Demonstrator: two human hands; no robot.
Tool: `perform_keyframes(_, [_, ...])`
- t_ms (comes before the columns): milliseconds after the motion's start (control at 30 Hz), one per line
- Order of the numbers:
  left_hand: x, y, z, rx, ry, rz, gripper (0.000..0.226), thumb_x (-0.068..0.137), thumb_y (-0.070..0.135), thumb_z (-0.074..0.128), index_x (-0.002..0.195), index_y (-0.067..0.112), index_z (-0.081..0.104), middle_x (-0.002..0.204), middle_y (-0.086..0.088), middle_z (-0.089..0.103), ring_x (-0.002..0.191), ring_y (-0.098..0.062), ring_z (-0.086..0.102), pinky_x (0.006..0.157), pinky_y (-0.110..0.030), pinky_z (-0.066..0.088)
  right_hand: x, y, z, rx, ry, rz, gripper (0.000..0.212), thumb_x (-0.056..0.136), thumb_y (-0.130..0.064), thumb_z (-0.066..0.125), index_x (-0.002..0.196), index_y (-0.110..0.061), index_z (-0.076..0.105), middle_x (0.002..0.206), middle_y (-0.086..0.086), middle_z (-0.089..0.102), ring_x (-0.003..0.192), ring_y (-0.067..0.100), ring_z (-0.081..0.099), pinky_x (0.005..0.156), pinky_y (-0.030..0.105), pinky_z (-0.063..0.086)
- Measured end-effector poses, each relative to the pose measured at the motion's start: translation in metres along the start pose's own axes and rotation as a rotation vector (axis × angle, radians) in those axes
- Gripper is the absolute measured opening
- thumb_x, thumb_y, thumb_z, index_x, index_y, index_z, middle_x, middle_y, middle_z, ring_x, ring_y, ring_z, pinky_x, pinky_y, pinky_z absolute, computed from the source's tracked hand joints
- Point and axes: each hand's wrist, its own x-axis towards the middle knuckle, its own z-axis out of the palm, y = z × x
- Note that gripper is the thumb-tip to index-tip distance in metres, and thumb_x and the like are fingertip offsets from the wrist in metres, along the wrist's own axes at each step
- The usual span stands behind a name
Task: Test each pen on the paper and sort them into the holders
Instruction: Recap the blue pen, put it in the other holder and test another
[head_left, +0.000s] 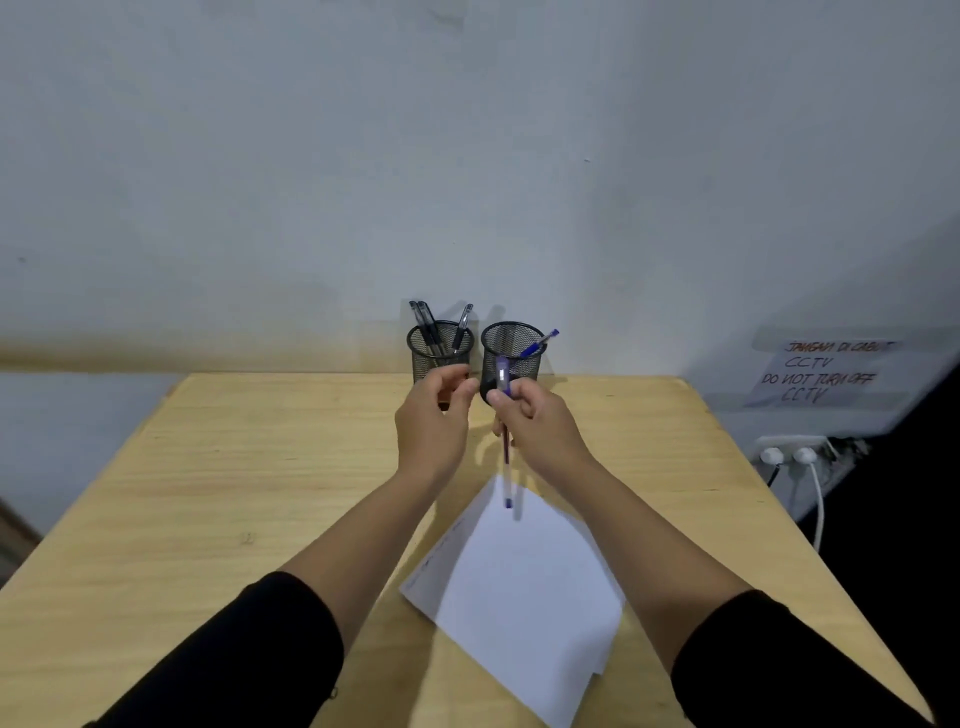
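Black sleeves (223, 670) frame white paper (524, 597) on the table (208, 467). The right hand (540, 421) has its grip closed around a blue pen (505, 441) before two mesh holders (511, 353); the left hand (434, 415) grip is loosely open, empty.

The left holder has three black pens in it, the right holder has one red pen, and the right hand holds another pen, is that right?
Almost. The head view shows the pen in the right holder is blue, not red. The left holder does hold three black pens, and the right hand holds another pen.
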Motion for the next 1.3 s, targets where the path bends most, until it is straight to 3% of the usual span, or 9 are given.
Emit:
perform_keyframes(100, [-0.004,0.011,-0.015,-0.01,-0.068,-0.008,0.014,0.088,0.027,0.057,0.099,0.026,0.066,0.09,0.007,0.068,0.08,0.0,0.058,0.068,-0.004,0.042,-0.012,-0.008,0.009,-0.123,-0.092,-0.07,0.016,0.088,-0.029,0.06,0.078,-0.016,0.059,0.059,0.0,0.048,0.058,0.014,0.043,0.06,0.029,0.035])
perform_keyframes(167, [-0.008,0.012,-0.024,-0.003,-0.077,-0.024,0.01,0.086,0.026,0.059,0.091,0.026,0.068,0.086,0.003,0.069,0.079,-0.01,0.059,0.073,-0.02,0.046,-0.017,-0.012,0.015,-0.176,-0.117,-0.069,0.014,0.087,-0.028,0.062,0.078,-0.016,0.061,0.057,-0.003,0.042,0.054,0.011,0.036,0.055,0.027,0.03])
perform_keyframes(300, [-0.014,0.004,-0.045,-0.036,0.013,-0.103,0.005,0.083,0.026,0.063,0.083,0.026,0.068,0.077,0.002,0.067,0.073,-0.012,0.056,0.069,-0.023,0.043,-0.026,-0.02,0.019,-0.131,-0.163,0.013,0.009,0.081,-0.03,0.069,0.082,-0.022,0.065,0.063,0.001,0.056,0.062,0.013,0.053,0.061,0.025,0.04])
perform_keyframes(400, [-0.015,-0.005,-0.062,-0.109,0.149,-0.21,0.006,0.083,0.03,0.063,0.077,0.03,0.065,0.081,-0.001,0.066,0.078,-0.018,0.058,0.075,-0.031,0.046,-0.031,-0.029,0.013,-0.077,-0.234,0.11,0.008,0.081,-0.027,0.07,0.085,-0.022,0.066,0.072,-0.002,0.066,0.065,0.01,0.06,0.06,0.021,0.043])
perform_keyframes(500, [-0.017,-0.012,-0.076,-0.166,0.211,-0.271,0.011,0.084,0.029,0.061,0.074,0.03,0.064,0.073,0.001,0.062,0.075,-0.019,0.057,0.072,-0.031,0.045,-0.031,-0.034,0.008,0.146,-0.192,0.16,0.006,0.082,-0.02,0.068,0.088,-0.017,0.068,0.078,0.0,0.07,0.067,0.011,0.059,0.06,0.021,0.044])
perform_keyframes(600, [-0.022,-0.014,-0.08,-0.203,0.098,-0.251,0.01,0.085,0.025,0.062,0.076,0.029,0.066,0.07,0.0,0.06,0.07,-0.016,0.054,0.07,-0.028,0.044,-0.031,-0.035,0.013,0.295,-0.127,0.165,0.005,0.084,-0.014,0.066,0.089,-0.013,0.067,0.08,0.002,0.07,0.066,0.011,0.059,0.057,0.021,0.042])
perform_keyframes(733, [-0.033,-0.012,-0.069,-0.194,-0.047,-0.18,0.015,0.086,0.019,0.061,0.077,0.029,0.068,0.075,-0.001,0.064,0.074,-0.016,0.058,0.078,-0.032,0.049,-0.036,-0.034,0.028,0.323,-0.132,0.132,0.003,0.088,-0.011,0.062,0.084,-0.011,0.062,0.074,0.005,0.066,0.058,0.009,0.055,0.049,0.018,0.039])
perform_keyframes(1300, [-0.031,-0.018,-0.063,-0.09,-0.233,-0.13,0.023,0.087,0.013,0.059,0.072,0.03,0.065,0.073,0.001,0.06,0.072,-0.015,0.052,0.076,-0.03,0.046,-0.06,-0.02,0.031,0.14,-0.004,-0.104,0.013,0.087,-0.007,0.061,0.076,-0.014,0.061,0.067,0.004,0.059,0.056,0.004,0.054,0.052,0.015,0.043])
